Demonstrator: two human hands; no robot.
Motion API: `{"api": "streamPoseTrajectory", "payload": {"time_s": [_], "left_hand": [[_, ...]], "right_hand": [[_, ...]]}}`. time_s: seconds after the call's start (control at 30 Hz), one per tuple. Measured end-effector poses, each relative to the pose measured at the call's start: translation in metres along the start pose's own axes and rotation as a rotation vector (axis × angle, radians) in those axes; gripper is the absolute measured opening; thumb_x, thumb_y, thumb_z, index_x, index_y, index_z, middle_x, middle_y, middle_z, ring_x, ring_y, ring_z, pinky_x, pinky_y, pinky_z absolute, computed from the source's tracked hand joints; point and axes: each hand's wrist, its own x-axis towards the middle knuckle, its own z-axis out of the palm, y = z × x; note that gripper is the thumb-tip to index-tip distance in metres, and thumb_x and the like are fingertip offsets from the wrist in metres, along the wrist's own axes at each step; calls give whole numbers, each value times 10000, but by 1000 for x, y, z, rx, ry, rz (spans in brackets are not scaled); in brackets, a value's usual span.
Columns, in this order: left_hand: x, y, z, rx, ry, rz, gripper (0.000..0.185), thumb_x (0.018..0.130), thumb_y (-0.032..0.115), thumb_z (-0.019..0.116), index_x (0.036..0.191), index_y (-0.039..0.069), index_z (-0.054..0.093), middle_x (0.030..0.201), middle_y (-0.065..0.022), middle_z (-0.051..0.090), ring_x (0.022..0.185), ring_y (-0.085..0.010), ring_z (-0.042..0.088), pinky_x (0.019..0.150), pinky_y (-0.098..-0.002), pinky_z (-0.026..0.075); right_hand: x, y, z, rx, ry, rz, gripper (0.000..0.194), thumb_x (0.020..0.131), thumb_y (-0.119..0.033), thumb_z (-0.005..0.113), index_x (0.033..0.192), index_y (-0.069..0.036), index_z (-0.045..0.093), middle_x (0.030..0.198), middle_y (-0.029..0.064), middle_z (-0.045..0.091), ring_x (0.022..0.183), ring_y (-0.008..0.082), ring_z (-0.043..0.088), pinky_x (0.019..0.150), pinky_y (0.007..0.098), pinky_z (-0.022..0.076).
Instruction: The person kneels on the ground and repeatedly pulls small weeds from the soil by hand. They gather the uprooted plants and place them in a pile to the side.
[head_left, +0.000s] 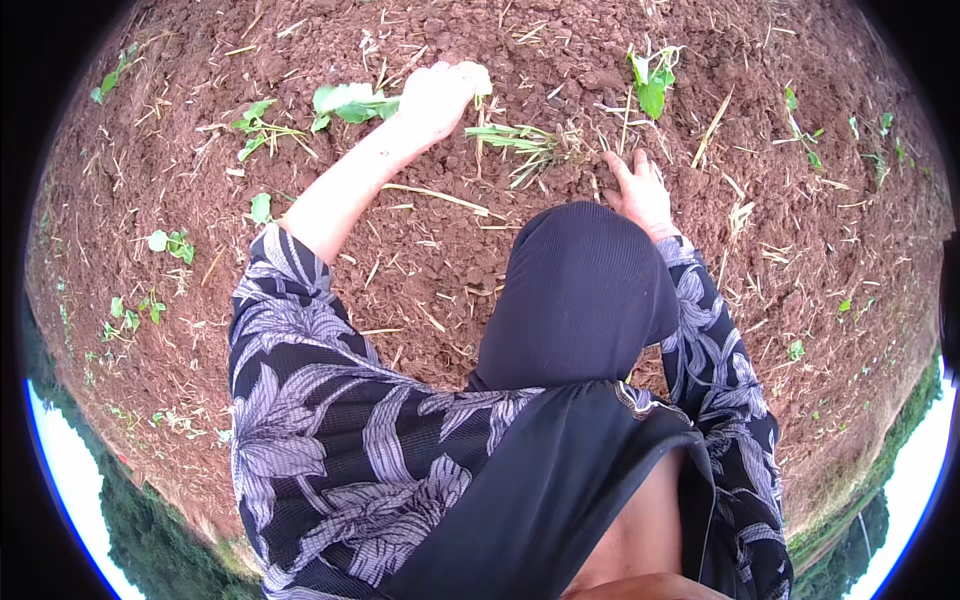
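Note:
My left hand (439, 97) is closed around a green leafy plant (352, 101), just above the reddish-brown soil. Broad leaves stick out to the left of the fist, and a pale yellow-green part shows at its right side. My right hand (641, 191) rests on the soil, fingers apart, with nothing visible in it. Just left of those fingertips lies an uprooted-looking tuft of grass (525, 142), its brown root end towards them. Beyond the right hand a wilted broad-leaved seedling (652, 82) stands in the ground.
Crumbly soil (420, 255) strewn with dry straw (442, 197) stretches all round. A drooping seedling (259, 131) is left of my left hand, and smaller seedlings (172, 244) dot the left side. Another thin plant (802, 131) grows at the right. My bent knee (577, 292) in dark cloth is between my arms.

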Motion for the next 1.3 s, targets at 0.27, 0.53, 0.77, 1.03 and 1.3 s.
{"api": "streamPoseTrajectory", "payload": {"time_s": [0.27, 0.53, 0.77, 1.03, 1.3], "left_hand": [[-2, -7, 36, -166, -197, -229, 219, 813, 220, 540, 987, 129, 637, 869, -127, 649, 816, -304, 645, 711, -424, 517], [1, -7, 30, -262, -264, -378, 258, 800, 288, 610, 1000, 133, 661, 927, -133, 656, 901, -310, 628, 779, -413, 490], [-1, 13, 33, -133, -260, -444, 256, 808, 339, 608, 955, 154, 704, 864, -95, 677, 848, -272, 651, 741, -388, 498], [-16, 4, 32, -263, 3, -460, 204, 793, 308, 616, 865, 129, 682, 800, -92, 659, 792, -293, 647, 704, -405, 510], [-103, -12, -97, -668, 429, -1063, 237, 827, 202, 699, 1011, 54, 691, 764, -37, 676, 654, -78, 596, 601, -233, 481]], "right_hand": [[33, 19, -48, 380, -449, 64, 642, 714, -256, 750, 1304, -198, 506, 1223, 229, 523, 1129, 352, 540, 939, 404, 464], [115, -5, -66, 27, 251, -6, 485, 808, -292, 679, 1251, -155, 537, 1066, 187, 609, 989, 341, 606, 846, 406, 498], [141, -11, -32, -75, 20, -85, 475, 772, -384, 672, 1212, -231, 580, 1057, 167, 601, 969, 322, 623, 823, 409, 513], [137, -73, -10, 1, 303, -540, 240, 820, -105, 528, 1040, -72, 617, 988, 96, 592, 939, 263, 578, 787, 369, 517], [167, -160, 20, -29, 109, -622, 686, 809, -429, 645, 1388, -184, 372, 1327, 180, 450, 1211, 347, 456, 947, 448, 469]]}}
